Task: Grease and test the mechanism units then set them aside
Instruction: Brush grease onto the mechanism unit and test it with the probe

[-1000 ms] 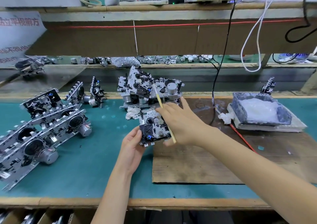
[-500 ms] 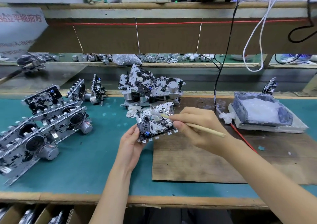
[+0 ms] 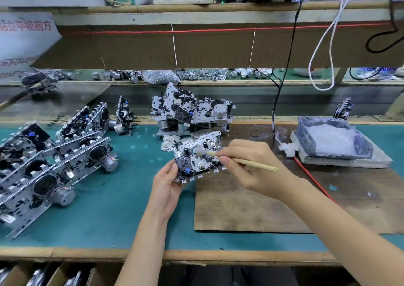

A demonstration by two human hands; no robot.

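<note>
We count one mechanism unit [image 3: 196, 161] in the hands, in the middle of the frame. It is lifted a little above the desk [image 3: 109, 209] and tilted toward the camera. A pile of more units [image 3: 190, 112] lies just behind it. We see about three there, but they overlap and we cannot count them exactly. At the left of the frame a row of units [image 3: 50, 165] leans one on another, at least five. There is one brush [image 3: 260, 166], and one grease tray [image 3: 305, 134] at the right.

The left hand [image 3: 166, 189] grips the unit at its lower left edge. The right hand [image 3: 251, 167] pinches the brush like a pen, and its white tip touches the top face of the unit.

A brown board [image 3: 240, 211] lies under the right hand. A black cable [image 3: 282, 77] hangs down between the pile and the tray. A white rag [image 3: 167, 144] lies between the pile and the held unit.
</note>
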